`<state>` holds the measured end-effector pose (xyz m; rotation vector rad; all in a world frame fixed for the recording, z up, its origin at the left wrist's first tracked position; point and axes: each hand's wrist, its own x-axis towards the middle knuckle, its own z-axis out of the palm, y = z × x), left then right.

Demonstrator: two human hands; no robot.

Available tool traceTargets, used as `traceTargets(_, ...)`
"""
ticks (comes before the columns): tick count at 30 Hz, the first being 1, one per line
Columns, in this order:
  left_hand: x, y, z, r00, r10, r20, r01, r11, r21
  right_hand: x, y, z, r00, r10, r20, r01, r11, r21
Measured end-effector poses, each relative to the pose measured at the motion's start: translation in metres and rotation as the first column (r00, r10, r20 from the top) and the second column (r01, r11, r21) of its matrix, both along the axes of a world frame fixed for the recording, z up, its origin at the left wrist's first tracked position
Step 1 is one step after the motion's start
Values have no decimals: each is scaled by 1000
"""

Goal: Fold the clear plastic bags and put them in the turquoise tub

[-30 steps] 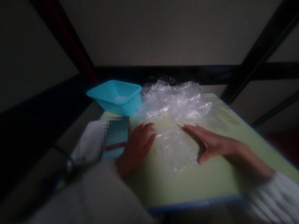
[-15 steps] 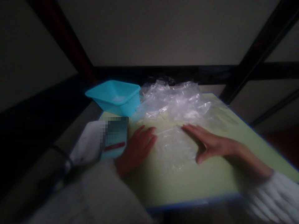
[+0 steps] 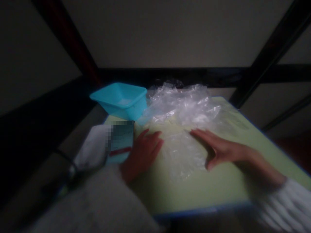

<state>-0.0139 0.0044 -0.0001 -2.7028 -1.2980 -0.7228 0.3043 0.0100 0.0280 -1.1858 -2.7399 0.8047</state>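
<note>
A flat clear plastic bag [image 3: 183, 155] lies on the pale green table [image 3: 218, 184]. My left hand [image 3: 142, 153] rests flat on the bag's left edge, fingers stretched out. On the bag's right edge my right hand [image 3: 218, 147] lies flat, fingers together and pointing left, thumb spread toward me. Both hands press on the bag and hold nothing. Behind it sits a crumpled heap of clear plastic bags [image 3: 184, 103].
A turquoise plastic tub [image 3: 120, 100] stands at the table's back left corner. A light blue card or packet with a red stripe [image 3: 121, 140] lies left of my left hand, next to white cloth [image 3: 93, 149]. Dark frame bars [image 3: 272, 48] rise behind the table.
Both hands stay pressed on the flat bag and have barely shifted. The bag's surface has moved slightly under them.
</note>
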Motion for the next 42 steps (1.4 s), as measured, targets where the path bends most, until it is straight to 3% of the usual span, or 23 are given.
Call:
traceTargets(9, 5, -5, 9, 984, 43, 174, -30, 997, -77, 5, -1, 6, 998, 22, -56, -23, 999, -22)
traceTargets(14, 7, -8, 4, 995, 60, 86, -46, 987, -151, -2, -4, 12, 985, 52, -167, -39, 996, 79)
traceTargets(18, 8, -5, 2, 999, -24, 42, 31, 984, -175, -15, -3, 3, 986, 121, -115, -95, 974, 205)
traceTargets(23, 9, -4, 6, 997, -57, 59, 65, 988, -143, -22, 0, -13, 983, 180, -28, -168, 953, 251)
traceTargets(29, 9, -7, 9, 994, -81, 68, 84, 995, -53, -24, -5, -17, 992, 128, 14, -126, 947, 294)
traceTargets(36, 8, -4, 9, 999, 26, 33, -25, 999, -22, -33, -15, -25, 998, -33, 50, 13, 929, 370)
traceTargets(42, 5, -7, 3, 993, 87, 85, -76, 990, -123, -34, -15, -18, 999, 23, 30, -32, 941, 338)
